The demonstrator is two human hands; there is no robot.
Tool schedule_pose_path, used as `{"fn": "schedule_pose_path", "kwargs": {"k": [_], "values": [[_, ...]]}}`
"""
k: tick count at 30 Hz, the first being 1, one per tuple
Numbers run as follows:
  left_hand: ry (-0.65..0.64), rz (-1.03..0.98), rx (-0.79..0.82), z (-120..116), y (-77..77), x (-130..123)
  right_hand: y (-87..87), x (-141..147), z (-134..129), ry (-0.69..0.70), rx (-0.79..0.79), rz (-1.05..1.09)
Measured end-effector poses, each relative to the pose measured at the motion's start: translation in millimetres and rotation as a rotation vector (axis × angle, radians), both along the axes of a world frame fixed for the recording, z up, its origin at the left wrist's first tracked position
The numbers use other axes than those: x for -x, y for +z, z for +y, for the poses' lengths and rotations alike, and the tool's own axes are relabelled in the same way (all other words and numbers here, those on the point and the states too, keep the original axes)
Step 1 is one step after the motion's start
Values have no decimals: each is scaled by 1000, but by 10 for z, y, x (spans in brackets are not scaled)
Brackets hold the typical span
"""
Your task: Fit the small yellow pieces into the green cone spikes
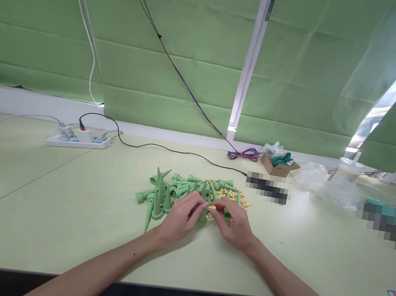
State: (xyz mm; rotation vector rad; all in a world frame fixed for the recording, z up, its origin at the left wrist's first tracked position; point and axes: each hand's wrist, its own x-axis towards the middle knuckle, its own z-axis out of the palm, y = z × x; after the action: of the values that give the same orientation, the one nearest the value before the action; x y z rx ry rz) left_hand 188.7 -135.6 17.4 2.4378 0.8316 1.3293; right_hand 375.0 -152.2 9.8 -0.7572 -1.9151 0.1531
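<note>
Green cone-shaped plastic pieces (158,202) lie and stand in a pile at the middle of the table. A heap of small yellow pieces (244,199) spreads at the right side of the pile. My left hand (184,214) is closed at the front of the pile, its fingertips pinched beside an upright green cone (202,218). Just right of that cone, my right hand (232,223) has its thumb and fingers bent together near the left fingertips. What either hand's fingertips hold is too small to make out.
A white power strip (79,140) sits at the back left. A black cable runs to a blurred dark object (266,187). A small cardboard box (279,167), a plastic bag (311,176) and a cup (347,170) stand at the back right.
</note>
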Motion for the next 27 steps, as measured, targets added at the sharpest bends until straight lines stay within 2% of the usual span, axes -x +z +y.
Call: {"fn": "schedule_pose_path", "kwargs": {"k": [7, 11, 14, 17, 22, 27], "values": [[82, -41, 36, 3, 7, 4, 19, -23, 6, -60, 7, 46], [44, -58, 219, -23, 3, 4, 17, -40, 41, -150, 12, 135], [-26, -104, 351, -35, 0, -7, 2, -53, 79, -208, 68, 195], [-28, -92, 424, -30, 5, -22, -16, -58, 108, -230, 130, 211], [1, 144, 359, -15, 30, -43, -37, -53, 125, -225, 183, 200], [25, 246, 275, 1, 4, -42, -36, -49, 130, -232, 191, 202]]}}
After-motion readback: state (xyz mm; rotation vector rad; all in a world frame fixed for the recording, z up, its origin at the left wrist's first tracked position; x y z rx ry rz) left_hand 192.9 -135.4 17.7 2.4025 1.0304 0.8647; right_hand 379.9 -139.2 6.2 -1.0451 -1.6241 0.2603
